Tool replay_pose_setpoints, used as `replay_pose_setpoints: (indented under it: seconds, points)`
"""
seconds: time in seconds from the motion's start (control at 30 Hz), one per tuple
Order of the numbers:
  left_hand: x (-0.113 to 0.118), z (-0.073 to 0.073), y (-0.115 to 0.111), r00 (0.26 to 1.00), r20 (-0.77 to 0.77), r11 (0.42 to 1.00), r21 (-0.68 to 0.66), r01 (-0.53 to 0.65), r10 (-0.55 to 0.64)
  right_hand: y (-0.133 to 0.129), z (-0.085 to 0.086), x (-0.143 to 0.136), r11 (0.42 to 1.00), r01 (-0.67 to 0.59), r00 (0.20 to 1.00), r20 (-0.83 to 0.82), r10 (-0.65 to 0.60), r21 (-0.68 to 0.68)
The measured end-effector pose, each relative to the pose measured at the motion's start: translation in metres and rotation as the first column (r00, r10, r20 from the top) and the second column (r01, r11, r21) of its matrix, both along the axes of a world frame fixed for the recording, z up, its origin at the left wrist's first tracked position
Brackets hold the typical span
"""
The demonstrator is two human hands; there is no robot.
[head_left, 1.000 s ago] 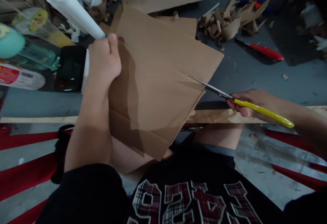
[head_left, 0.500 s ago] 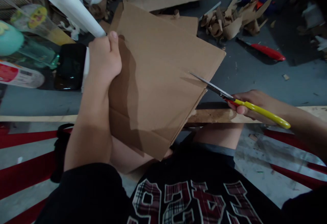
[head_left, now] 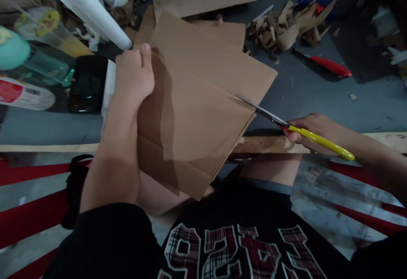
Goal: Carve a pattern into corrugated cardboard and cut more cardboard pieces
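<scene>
A large sheet of brown cardboard (head_left: 203, 88) leans over the table edge toward my lap. My left hand (head_left: 135, 69) is closed on its left edge, with the thumb pointing up. At the right, my right hand (head_left: 310, 128) grips scissors (head_left: 318, 140) with yellow and red handles. The scissors' blades lie across the cardboard's right edge, the tip pointing left, and a thin line runs on from the tip. The lower blade is hidden behind the sheet. Part of my right hand's fingers is covered by the handle.
Behind the sheet lie cardboard strips (head_left: 203, 0) and curled scraps (head_left: 280, 31). A red-handled cutter (head_left: 330, 65) lies at the right. To the left are a white roll (head_left: 95, 16), a black glossy object (head_left: 87, 84) and bottles (head_left: 27, 93). A wooden edge (head_left: 263, 144) borders the table.
The cardboard's upper part has tilted slightly lower and my left hand has shifted a little right and down with it. The scissors have moved slightly left, their blades closer together.
</scene>
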State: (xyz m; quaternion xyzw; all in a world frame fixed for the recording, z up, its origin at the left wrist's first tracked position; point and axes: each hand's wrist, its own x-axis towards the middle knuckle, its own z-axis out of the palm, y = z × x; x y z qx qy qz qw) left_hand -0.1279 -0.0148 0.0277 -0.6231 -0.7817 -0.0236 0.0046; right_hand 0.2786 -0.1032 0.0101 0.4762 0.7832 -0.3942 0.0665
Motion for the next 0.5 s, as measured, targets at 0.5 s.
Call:
replay_pose_setpoints:
  seconds: [0.5]
  points:
    - [0.0032,-0.0029,0.0004,1.000,0.011,1.000,0.009,-0.011,0.011,0.0030,-0.0018,-0.0015,0.980,-0.133,0.980,0.165,0.108,0.145]
